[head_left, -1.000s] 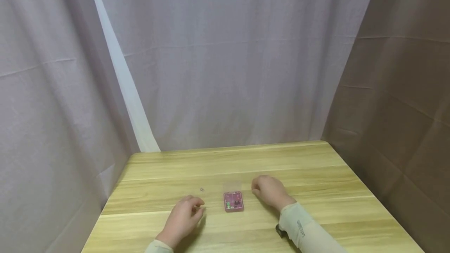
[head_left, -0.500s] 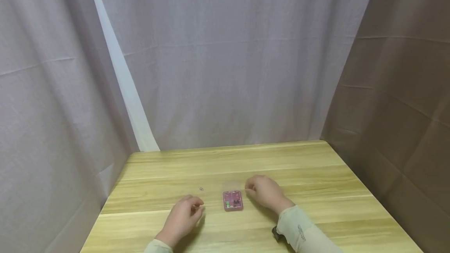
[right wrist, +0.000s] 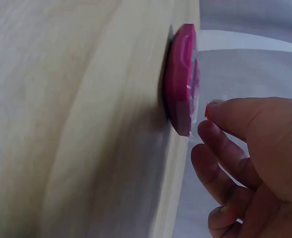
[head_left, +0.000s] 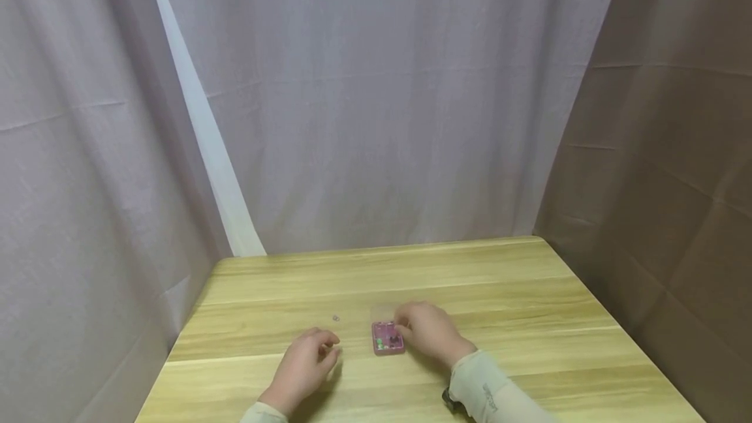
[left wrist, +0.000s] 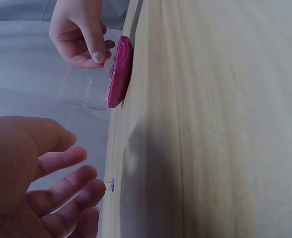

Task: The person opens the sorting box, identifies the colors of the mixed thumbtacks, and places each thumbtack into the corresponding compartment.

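Observation:
My right hand [head_left: 427,330] is over the right side of a small magenta box [head_left: 389,352]. Its thumb and fingertips pinch a small red piece [right wrist: 207,111], mostly hidden, just above the box in the right wrist view. The box has compartments with green, red and dark bits, and its clear lid [left wrist: 84,88] stands open at the back. To the left, my left hand [head_left: 304,365] hovers with fingers loosely bent, holding nothing. Beyond its fingertips, tiny purple thumbtacks [left wrist: 112,185] lie on the table, points up.
The wood-grain table [head_left: 470,266] carries the box near its front middle. Grey curtains [head_left: 376,116] hang behind and on the left, with a pale gap between them. A brownish curtain [head_left: 658,181] stands along the right side.
My right hand has moved left, from beside the box to over its right edge. The left hand, the box and the purple thumbtacks stay where they were.

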Demonstrator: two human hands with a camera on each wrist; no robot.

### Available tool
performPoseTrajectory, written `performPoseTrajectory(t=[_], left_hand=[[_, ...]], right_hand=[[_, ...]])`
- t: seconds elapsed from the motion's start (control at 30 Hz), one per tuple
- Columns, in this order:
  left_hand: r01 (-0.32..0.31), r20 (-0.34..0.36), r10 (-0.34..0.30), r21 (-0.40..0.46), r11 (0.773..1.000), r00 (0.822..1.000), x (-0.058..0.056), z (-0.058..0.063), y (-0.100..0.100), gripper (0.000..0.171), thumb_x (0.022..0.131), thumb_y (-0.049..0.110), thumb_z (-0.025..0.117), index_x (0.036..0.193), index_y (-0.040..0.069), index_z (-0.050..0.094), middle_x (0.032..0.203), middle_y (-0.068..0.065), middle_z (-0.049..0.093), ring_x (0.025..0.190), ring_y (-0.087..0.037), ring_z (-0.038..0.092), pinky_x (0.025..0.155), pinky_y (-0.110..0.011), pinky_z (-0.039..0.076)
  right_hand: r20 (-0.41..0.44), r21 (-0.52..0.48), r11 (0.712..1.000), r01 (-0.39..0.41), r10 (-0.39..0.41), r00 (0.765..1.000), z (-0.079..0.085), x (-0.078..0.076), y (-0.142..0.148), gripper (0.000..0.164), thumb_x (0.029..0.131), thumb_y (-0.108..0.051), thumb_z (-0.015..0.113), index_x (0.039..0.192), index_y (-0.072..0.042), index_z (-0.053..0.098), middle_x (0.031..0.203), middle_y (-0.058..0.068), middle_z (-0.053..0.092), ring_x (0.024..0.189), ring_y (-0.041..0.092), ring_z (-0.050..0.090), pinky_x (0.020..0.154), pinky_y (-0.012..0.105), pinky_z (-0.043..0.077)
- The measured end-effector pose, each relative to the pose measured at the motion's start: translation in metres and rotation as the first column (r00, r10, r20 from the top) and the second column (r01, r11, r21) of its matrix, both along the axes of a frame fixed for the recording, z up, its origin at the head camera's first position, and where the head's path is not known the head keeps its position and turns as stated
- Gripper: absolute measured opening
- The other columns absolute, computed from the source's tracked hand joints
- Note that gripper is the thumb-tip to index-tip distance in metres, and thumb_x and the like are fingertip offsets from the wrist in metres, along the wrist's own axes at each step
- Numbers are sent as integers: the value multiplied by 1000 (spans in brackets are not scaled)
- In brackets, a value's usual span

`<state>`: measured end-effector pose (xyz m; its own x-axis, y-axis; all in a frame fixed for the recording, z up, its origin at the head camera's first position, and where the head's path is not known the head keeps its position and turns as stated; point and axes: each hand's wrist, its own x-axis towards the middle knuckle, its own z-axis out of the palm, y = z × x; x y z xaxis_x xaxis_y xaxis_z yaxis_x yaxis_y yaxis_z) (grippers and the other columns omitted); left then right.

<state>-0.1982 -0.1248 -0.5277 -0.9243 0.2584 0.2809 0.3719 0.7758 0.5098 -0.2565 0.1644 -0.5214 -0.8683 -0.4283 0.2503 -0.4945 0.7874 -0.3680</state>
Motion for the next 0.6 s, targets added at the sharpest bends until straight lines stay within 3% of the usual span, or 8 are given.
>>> performPoseTrajectory(t=[0.27,0.6], left_hand=[[0,8,0,-2,1000,1000,-2,0,0,19,88,24,70,104,16,72,101,2,70,83,-12,62,74,-37,58],[11,30,-11,3,1000,999,-6,2,-2,21,89,22,69,108,13,71,98,0,69,83,-12,63,73,-38,59]], right_hand=[[-18,61,998,17,-15,1000,-4,-3,-5,7,86,-32,72,81,-30,68,77,-17,66,69,3,55,65,34,55],[-25,46,999,4,-3,1000,-8,-5,-1,10,85,-39,72,81,-33,65,78,-18,65,72,4,56,67,36,55]])
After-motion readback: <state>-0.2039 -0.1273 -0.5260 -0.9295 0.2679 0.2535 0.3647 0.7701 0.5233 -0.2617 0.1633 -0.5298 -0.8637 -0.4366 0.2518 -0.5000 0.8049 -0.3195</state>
